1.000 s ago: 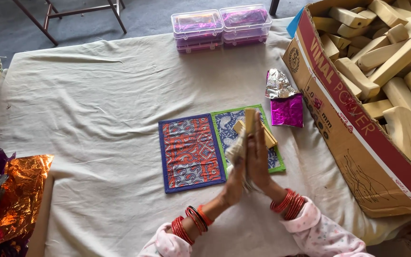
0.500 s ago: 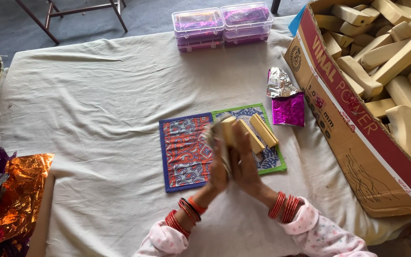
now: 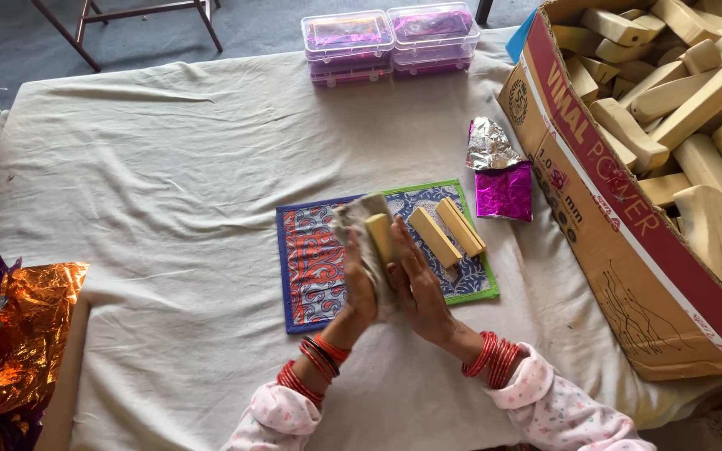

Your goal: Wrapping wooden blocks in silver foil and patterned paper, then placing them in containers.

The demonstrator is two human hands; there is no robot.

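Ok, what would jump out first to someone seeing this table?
At centre, the left hand and right hand press a grey cloth around a pale wooden block above a patterned blue-and-red mat. At right, an open brown cardboard box brims with wooden pieces. Shiny orange foil gleams lower left.

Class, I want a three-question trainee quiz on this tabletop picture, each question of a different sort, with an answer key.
1. True or false: both hands press one wooden block and a grey cloth between them.
2. How many wooden blocks lie loose on the patterned mat?
3. What lies between the mat and the cardboard box? A) scissors B) silver and magenta foil pieces C) a cup

Key
1. True: the left hand and right hand close on the block, with the cloth around it.
2. Two, side by side.
3. B: crumpled silver foil above a flat magenta foil.
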